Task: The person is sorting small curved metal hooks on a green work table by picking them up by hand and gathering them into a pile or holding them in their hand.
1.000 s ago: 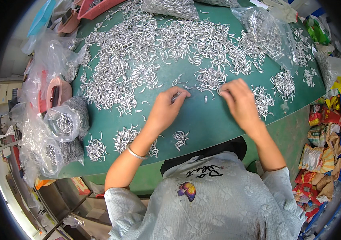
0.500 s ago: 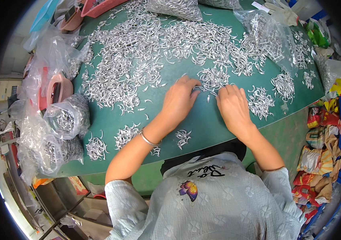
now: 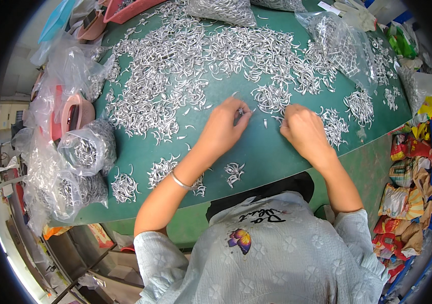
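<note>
Several small curved silver metal pieces (image 3: 175, 66) lie spread over a green table (image 3: 266, 152). My left hand (image 3: 223, 126), with a thin bracelet at its wrist, pinches a few pieces (image 3: 239, 109) between thumb and fingertips at the edge of a small heap (image 3: 271, 99). My right hand (image 3: 302, 131) rests knuckles up just right of that heap. Its fingers are curled down onto loose pieces, and what they hold is hidden. Smaller sorted heaps (image 3: 233, 172) lie near the table's front edge beside my left forearm.
Clear plastic bags of the same pieces (image 3: 86, 149) pile up at the table's left edge beside pink containers (image 3: 74, 114). More bags (image 3: 337, 40) sit at the far right. White gloves (image 3: 358, 12) lie at the back. Colourful packets (image 3: 403, 192) stack off the table's right side.
My left hand has reached a little farther forward to the small heap and closed its fingertips on pieces. My right hand has stayed nearly in place.
</note>
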The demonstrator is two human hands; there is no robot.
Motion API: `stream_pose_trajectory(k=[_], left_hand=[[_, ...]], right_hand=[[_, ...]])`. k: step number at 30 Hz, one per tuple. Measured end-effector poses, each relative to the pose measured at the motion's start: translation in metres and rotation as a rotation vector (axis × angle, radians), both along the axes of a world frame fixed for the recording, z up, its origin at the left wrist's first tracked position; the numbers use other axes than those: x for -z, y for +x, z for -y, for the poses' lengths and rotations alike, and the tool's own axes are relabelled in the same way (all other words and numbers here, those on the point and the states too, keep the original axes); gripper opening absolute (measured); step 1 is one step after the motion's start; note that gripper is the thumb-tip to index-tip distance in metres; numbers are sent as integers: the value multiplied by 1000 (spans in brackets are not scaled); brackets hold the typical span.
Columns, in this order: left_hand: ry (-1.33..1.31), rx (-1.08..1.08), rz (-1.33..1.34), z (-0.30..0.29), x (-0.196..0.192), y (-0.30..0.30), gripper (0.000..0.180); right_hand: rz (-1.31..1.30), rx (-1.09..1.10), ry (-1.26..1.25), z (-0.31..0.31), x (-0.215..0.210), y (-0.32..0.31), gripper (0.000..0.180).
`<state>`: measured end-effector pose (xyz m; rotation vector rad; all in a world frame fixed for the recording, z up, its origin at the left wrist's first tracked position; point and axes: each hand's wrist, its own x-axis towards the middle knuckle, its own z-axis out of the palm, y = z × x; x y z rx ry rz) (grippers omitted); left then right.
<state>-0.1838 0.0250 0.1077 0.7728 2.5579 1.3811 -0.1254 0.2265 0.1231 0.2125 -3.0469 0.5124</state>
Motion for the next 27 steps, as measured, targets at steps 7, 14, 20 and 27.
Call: stream_pose_trajectory(k=[7, 14, 20, 27], left_hand=[[-13, -44, 119, 10, -5, 5, 12], [-26, -59, 165, 16, -8, 9, 12], [-26, -54, 194, 18, -9, 10, 11], [0, -79, 317, 22, -9, 14, 13]], right_hand=[[-104, -24, 9, 6, 7, 2, 11], [-12, -24, 78, 13, -1, -2, 17], [-48, -10, 47, 14, 12, -1, 12], [-33, 78, -200, 23, 4, 3, 11]])
